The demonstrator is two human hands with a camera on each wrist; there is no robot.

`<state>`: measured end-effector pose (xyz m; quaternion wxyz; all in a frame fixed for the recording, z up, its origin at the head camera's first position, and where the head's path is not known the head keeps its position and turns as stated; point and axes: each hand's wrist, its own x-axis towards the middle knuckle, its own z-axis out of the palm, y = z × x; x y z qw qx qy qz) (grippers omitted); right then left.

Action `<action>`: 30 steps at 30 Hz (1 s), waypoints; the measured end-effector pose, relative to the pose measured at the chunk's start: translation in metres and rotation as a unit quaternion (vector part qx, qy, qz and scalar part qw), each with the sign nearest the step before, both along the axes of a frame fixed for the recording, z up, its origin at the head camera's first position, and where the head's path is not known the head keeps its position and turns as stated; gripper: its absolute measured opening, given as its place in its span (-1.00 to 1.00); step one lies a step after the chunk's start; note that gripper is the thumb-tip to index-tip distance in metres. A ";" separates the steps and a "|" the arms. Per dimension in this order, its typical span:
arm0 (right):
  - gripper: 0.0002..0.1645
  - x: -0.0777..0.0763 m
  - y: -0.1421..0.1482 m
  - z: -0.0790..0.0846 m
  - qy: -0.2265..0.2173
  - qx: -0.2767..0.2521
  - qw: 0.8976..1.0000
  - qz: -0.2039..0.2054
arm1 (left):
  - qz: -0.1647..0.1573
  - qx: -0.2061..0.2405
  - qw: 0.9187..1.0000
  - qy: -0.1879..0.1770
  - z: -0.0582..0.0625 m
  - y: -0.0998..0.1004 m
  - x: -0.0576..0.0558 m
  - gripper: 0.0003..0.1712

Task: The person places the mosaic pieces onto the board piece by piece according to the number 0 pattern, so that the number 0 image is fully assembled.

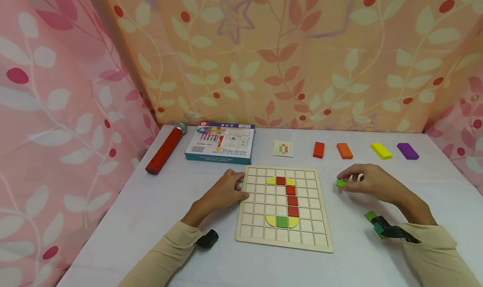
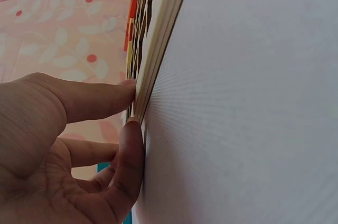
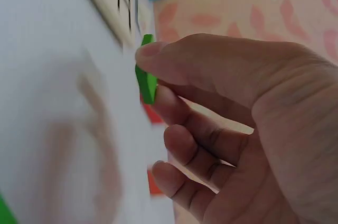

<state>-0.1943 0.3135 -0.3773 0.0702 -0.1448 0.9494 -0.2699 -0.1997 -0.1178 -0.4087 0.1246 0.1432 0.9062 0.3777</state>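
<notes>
My left hand [image 1: 225, 190] pinches the left edge of a pale wooden grid board [image 1: 260, 233] between thumb and fingertip, as the left wrist view shows close up. On the board, red tiles [image 1: 292, 200], a green tile [image 1: 281, 222] and yellow rounded tiles [image 1: 271, 221] form a curved pattern. Right of the board, my right hand [image 1: 371, 182] holds a small green square tile [image 3: 147, 71] between thumb and fingers, its other fingers loosely bent. More green tiles [image 1: 370, 215] lie on the table below that hand, partly hidden by the black wrist strap.
Behind the board lies a small pattern card [image 1: 283, 149]. Red [image 1: 318, 150], orange [image 1: 344, 151], yellow [image 1: 381, 150] and purple [image 1: 408, 151] blocks stand in a row at the back right. A game box [image 1: 221, 143] and a red cylinder [image 1: 166, 150] lie back left.
</notes>
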 end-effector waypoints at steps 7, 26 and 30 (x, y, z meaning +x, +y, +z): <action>-0.63 -0.001 -0.066 0.006 -0.002 -0.016 0.999 0.052 | 0.000 -0.006 1.000 -0.005 0.000 0.000 -0.001 -0.14; -0.69 -0.023 -0.168 -0.011 0.031 -0.003 0.984 0.174 | -0.001 -0.005 1.000 -0.005 0.000 0.000 -0.001 -0.14; -0.68 -0.022 -0.174 -0.011 0.021 0.000 0.986 0.167 | -0.001 -0.004 1.000 -0.005 -0.001 0.000 -0.001 -0.14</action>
